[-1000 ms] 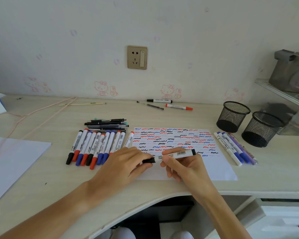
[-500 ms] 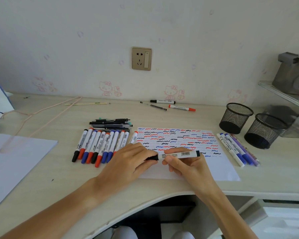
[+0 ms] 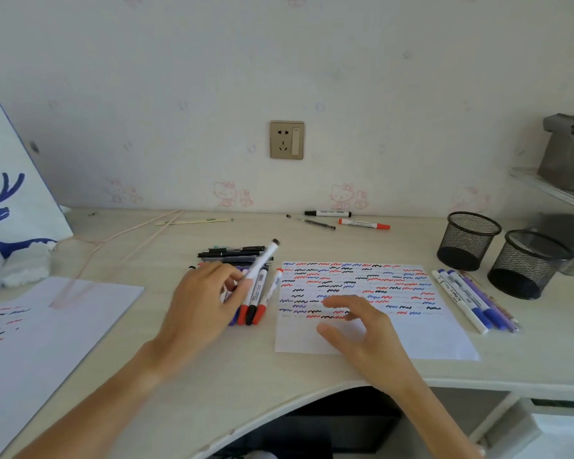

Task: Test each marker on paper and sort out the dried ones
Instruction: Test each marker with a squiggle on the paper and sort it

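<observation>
My left hand point(image 3: 206, 303) pinches a white marker with a black end point(image 3: 263, 260), tilted up and to the right above a row of red, blue and black markers point(image 3: 257, 301) lying on the desk. My right hand point(image 3: 362, 329) hovers open, fingers spread, over the test paper point(image 3: 411, 329), a white sheet covered with red, blue and black squiggles. To the right of the paper lies a small group of blue and purple markers point(image 3: 471, 301). Behind the row sits a pile of dark pens point(image 3: 236, 254).
Two black mesh pen cups point(image 3: 468, 240) point(image 3: 527, 263) stand at the right. Three pens point(image 3: 345, 220) lie by the wall. A second scribbled sheet point(image 3: 47, 326) lies at the left, with a white bag with a blue deer point(image 3: 10, 193) behind it. The desk edge curves inward in front.
Both hands held the black-ended marker over the paper before. My right hand has let go, and my left hand has carried it left over the marker row.
</observation>
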